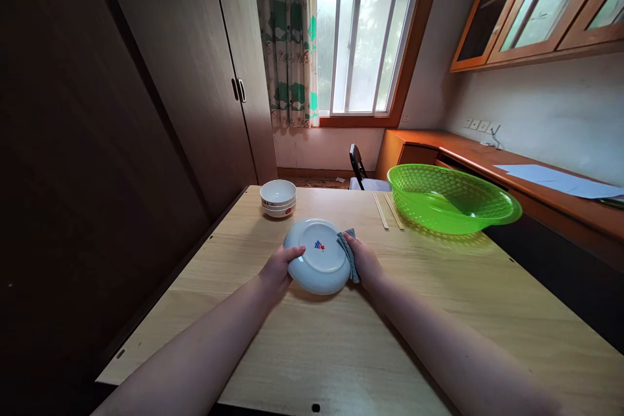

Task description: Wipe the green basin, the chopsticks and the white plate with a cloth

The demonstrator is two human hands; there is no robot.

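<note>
A white plate (pixel 316 276) is held over the table with its underside toward me, showing a foot ring and a small red and blue mark. My left hand (pixel 281 265) grips its left edge, thumb on the underside and the other fingers hidden behind. At the right edge, my right hand (pixel 364 260) is closed on a grey-blue cloth (pixel 350 257), which is folded against the plate's rim. Just beyond the plate, to the left, stands a stack of white bowls (pixel 278 198) with red decoration on the outside.
Chopsticks (pixel 387 211) lie in two groups left of a large green plastic basket (pixel 453 208). All stand on a light wooden table (pixel 287 357). Behind it are a folding chair (pixel 359 166) and, to the right, an orange-brown desk (pixel 468 149) with papers (pixel 556 179). Dark wardrobes (pixel 195 65) line the left side.
</note>
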